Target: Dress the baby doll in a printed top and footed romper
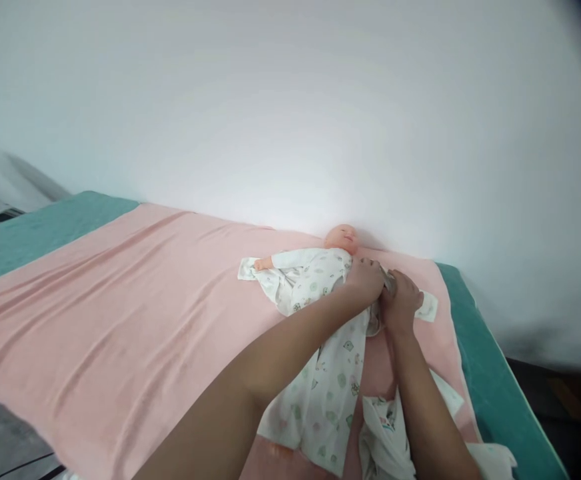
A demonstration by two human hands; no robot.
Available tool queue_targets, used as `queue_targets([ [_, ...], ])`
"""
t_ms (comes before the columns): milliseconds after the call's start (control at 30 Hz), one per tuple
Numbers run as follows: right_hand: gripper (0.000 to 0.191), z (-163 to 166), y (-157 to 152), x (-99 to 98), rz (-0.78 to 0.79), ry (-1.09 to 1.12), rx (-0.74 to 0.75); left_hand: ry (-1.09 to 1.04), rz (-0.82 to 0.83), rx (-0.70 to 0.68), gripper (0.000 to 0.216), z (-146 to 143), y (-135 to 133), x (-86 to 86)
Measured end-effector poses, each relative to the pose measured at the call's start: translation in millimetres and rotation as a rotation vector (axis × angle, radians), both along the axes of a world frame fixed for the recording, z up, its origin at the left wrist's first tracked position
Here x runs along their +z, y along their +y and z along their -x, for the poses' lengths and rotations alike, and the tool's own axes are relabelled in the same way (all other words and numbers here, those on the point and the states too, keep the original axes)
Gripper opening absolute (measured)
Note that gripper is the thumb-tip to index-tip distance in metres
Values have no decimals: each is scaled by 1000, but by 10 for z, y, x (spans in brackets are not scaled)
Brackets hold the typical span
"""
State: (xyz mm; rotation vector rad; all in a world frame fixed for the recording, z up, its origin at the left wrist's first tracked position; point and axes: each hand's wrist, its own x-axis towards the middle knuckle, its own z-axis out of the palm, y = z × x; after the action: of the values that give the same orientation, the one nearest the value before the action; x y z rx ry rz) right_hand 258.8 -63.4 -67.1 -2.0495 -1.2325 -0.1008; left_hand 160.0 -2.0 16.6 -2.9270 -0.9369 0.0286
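Note:
A baby doll (342, 239) lies on its back with its head toward the wall. Around its body is a white printed baby gown (343, 373), spread open below. The doll's arm on the left of the picture is stretched out over a flat sleeve of white cloth. At the other side of the chest, my left hand (367, 279) is closed on the gown's fabric. Close beside it, my right hand (400, 297) also grips a bunched part of the gown, near the sleeve (428, 307). The doll's other arm is hidden by my hands.
A pink blanket (135, 320) with creases covers most of a green mattress (495, 373). More white baby clothes (385, 433) lie crumpled under and beside my right forearm. The white wall (270, 113) rises directly behind the bed.

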Motion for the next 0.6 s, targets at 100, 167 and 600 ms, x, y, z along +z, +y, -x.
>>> queue_targets([
  [100, 48, -16, -9, 26, -3, 18, 4, 23, -11, 31, 33, -133, 19, -38],
  [167, 46, -61, -27, 55, -9, 21, 13, 38, -9, 52, 33, -156, 46, -12],
  [600, 42, -315, -30, -15, -81, 231, -29, 148, 61, 1, 36, -127, 190, -17],
])
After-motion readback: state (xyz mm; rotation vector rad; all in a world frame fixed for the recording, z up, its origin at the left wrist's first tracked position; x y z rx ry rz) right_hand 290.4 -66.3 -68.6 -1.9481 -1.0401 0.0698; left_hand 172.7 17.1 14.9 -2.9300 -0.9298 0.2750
